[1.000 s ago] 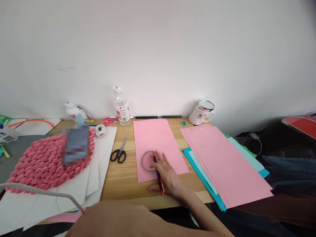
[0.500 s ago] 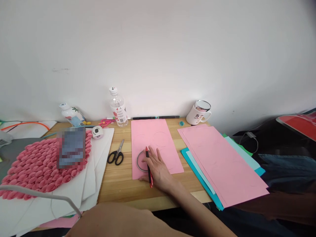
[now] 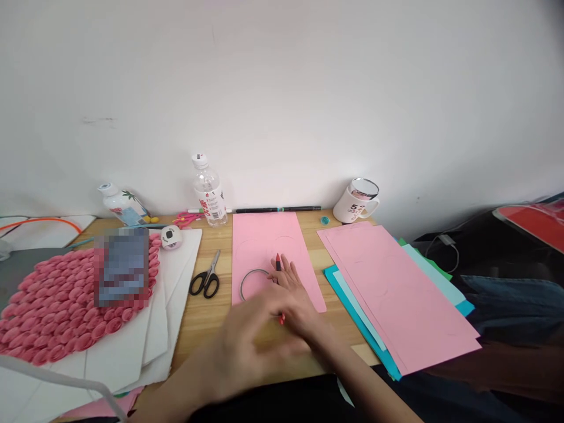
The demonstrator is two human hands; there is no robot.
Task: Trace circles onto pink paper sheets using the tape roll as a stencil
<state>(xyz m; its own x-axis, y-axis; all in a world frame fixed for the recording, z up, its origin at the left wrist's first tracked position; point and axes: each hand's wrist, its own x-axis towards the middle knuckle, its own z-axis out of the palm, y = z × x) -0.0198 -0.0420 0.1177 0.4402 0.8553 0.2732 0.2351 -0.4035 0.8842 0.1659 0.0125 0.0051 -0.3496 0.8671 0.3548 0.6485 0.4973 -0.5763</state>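
A sheet of pink paper (image 3: 247,226) with faint circles drawn on it lies on the wooden table. My right hand (image 3: 299,299) rests on the sheet's right part, fingers stretched forward. It holds a red-and-black pen (image 3: 278,262) between thumb and index finger, and the tip points away from me. To its left a thin grey ring (image 3: 252,271) lies flat on the paper; its near side is hidden. My left hand (image 3: 247,335), blurred by motion, hovers in front of the ring, thumb and fingers curved apart with nothing seen between them.
Black-handled scissors (image 3: 205,283) lie left of the sheet. Further left, a phone (image 3: 123,264) sits on pink petal-like pieces (image 3: 57,299). A bottle (image 3: 209,194), pens (image 3: 277,210) and a mug (image 3: 356,202) line the wall. More pink sheets (image 3: 396,294) are at right.
My left hand has come in from the lower left toward my right hand. The right hand has slid a little right with the pen, uncovering more of the ring's far side.
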